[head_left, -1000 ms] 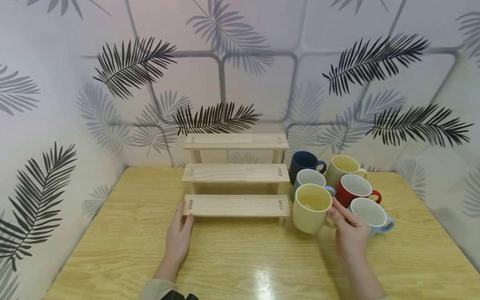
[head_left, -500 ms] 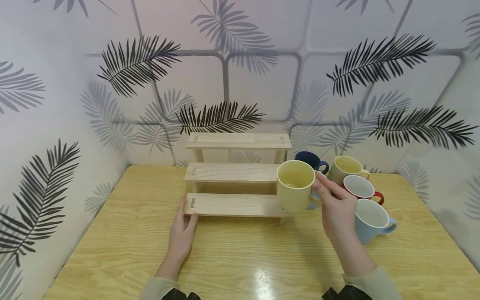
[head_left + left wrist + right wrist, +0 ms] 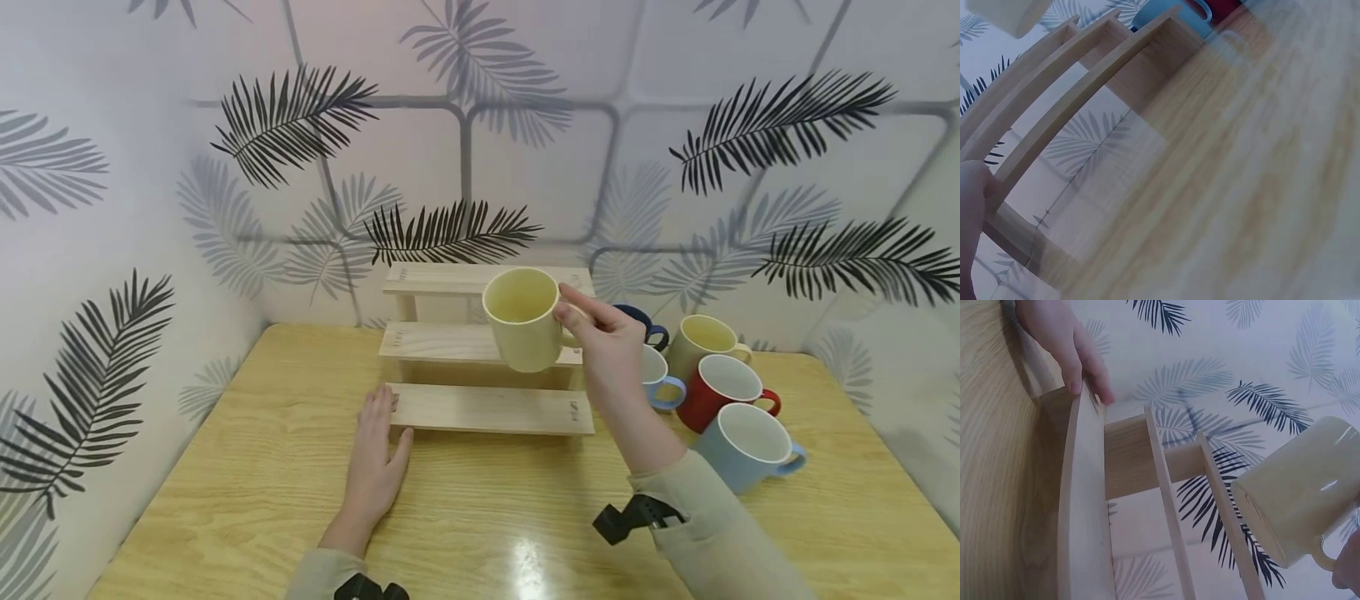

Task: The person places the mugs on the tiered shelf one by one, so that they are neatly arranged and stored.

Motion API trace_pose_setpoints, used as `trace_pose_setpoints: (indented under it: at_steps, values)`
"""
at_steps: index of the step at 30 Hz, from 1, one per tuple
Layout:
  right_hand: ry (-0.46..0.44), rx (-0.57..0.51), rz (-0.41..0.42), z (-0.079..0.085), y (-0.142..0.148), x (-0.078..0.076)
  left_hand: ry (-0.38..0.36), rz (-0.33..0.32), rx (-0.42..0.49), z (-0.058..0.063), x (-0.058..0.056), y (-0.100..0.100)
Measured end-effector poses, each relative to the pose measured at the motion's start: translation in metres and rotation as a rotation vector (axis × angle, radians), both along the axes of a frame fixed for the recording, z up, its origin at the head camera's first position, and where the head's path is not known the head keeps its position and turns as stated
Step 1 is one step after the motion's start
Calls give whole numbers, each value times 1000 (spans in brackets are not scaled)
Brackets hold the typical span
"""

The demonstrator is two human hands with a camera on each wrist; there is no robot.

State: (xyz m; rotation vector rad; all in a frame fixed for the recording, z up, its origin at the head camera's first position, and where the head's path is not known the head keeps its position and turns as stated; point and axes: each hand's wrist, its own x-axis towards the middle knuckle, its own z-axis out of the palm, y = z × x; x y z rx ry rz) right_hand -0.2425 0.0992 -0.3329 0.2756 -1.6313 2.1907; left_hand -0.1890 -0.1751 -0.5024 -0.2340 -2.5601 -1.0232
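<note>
My right hand (image 3: pixel 611 346) pinches the handle of a pale yellow mug (image 3: pixel 527 333), which hangs in front of the upper boards of a three-tier wooden shelf (image 3: pixel 491 408). The right wrist view shows the mug (image 3: pixel 1300 487) tilted, base toward the shelf's top board, with a fingertip (image 3: pixel 1349 565) at its handle. At the shelf's left end, my left hand (image 3: pixel 375 454) holds the lowest board, thumb at the front edge and fingers along the end. In the right wrist view that left hand (image 3: pixel 1066 347) straddles the board's corner.
Right of the shelf stand a dark blue mug (image 3: pixel 633 315), a light blue mug (image 3: pixel 654 371), another yellow mug (image 3: pixel 693 350), a red mug (image 3: pixel 697 400) and a larger light blue mug (image 3: pixel 738 454). A patterned wall (image 3: pixel 525 183) rises behind the wooden table (image 3: pixel 247 467).
My right hand has lifted the yellow mug from beside the other mugs and carried it left and up, in front of the shelf. My left hand stays at the shelf's left end, its fingers straighter.
</note>
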Motion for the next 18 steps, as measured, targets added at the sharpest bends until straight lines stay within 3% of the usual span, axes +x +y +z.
trace_pose_setpoints:
  at_steps: [7,18]
  values:
    - [30,-75,42,19,-39,-30,14,2,-147,0,-2,0]
    - [-19,-80,57,34,-95,-80,43,42,-114,-1,-1,-2]
